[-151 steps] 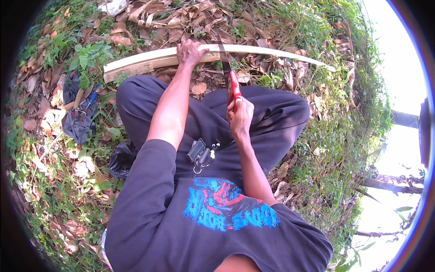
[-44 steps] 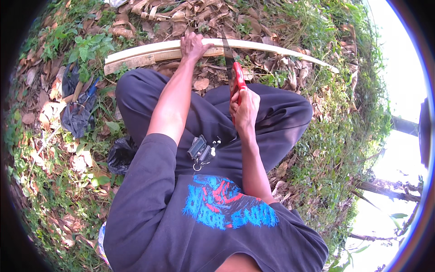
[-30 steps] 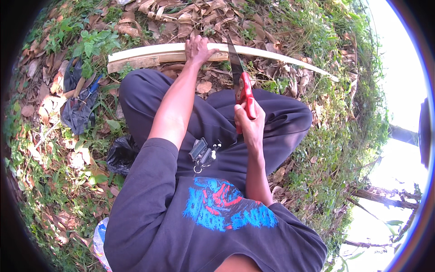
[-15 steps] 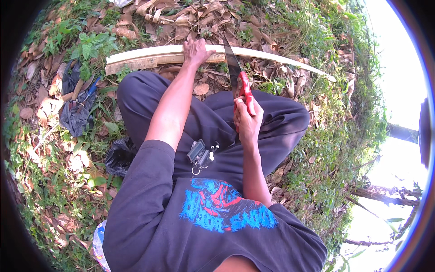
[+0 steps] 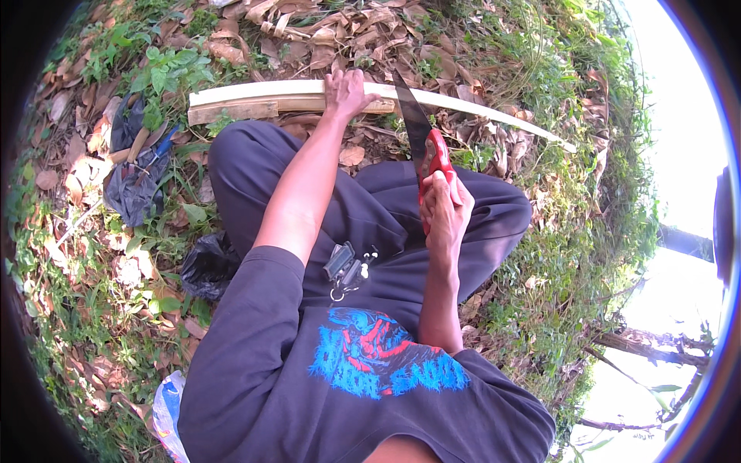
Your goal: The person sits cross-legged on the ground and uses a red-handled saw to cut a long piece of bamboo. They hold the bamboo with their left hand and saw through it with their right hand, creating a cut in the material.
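Note:
A long pale strip of wood or bamboo (image 5: 478,110), curved by the lens, lies crosswise on the ground beyond my knees. Along its near side is a shorter tan piece of wood (image 5: 247,110). My left hand (image 5: 347,92) is closed over the strip near its middle, pressing it down. My right hand (image 5: 448,204) grips the red handle of a handsaw (image 5: 437,150). The dark blade points away from me and crosses the strip to the right of my left hand. Whether its teeth touch the strip I cannot tell.
Black plastic bags (image 5: 135,189) with handled tools (image 5: 137,145) lie at the left. A second black bag (image 5: 210,266) sits by my left thigh. Dry leaves (image 5: 324,38) and grass cover the ground. Keys (image 5: 347,266) rest on my lap. Branches (image 5: 656,347) show at the right.
My right hand and the saw have moved a little to the right and nearer to me. My left hand stays on the strip; the whole view has shifted slightly.

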Available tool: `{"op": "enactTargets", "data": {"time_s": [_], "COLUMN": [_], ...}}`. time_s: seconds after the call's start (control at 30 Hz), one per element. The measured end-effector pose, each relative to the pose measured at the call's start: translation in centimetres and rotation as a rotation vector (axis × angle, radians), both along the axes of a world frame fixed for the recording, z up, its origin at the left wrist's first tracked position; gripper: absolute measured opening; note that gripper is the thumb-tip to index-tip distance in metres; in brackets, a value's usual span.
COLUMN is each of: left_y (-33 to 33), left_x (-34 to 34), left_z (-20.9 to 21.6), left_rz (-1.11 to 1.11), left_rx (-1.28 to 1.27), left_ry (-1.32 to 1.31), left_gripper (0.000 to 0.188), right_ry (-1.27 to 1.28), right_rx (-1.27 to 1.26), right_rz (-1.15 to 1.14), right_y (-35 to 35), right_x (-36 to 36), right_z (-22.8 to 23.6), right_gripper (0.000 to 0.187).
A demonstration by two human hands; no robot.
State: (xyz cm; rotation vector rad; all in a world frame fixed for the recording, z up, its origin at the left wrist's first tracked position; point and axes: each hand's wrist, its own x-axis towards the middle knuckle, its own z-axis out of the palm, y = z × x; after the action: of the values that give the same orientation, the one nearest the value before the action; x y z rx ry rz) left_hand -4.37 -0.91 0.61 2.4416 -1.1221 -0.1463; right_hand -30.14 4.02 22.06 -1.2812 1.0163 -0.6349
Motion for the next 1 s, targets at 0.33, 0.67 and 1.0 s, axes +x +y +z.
{"op": "enactTargets", "data": {"time_s": [0.33,0.67,1.0], "left_y": [0.1,-0.3,-0.5], "left_x": [0.5,0.3,0.5], "left_z": [0.4,-0.3,0.2], "left_rz": [-0.012,-0.016,-0.008], "left_rx": [0.047,-0.002,-0.006], "left_ry": [0.089,0.055,0.104], "left_gripper": [0.064,0.062,0.057], "right_ry": [-0.191,0.142,-0.09], "right_rx": [0.174,-0.069,0.177], "right_rz": [-0.002,0.144,0.121], "right_y": [-5.5,-5.2,-12.2], "right_x": [-0.6,3.6,2.5], "right_z": [1.8,4.9,5.3], "right_gripper": [0.025,0.026,0.025]}}
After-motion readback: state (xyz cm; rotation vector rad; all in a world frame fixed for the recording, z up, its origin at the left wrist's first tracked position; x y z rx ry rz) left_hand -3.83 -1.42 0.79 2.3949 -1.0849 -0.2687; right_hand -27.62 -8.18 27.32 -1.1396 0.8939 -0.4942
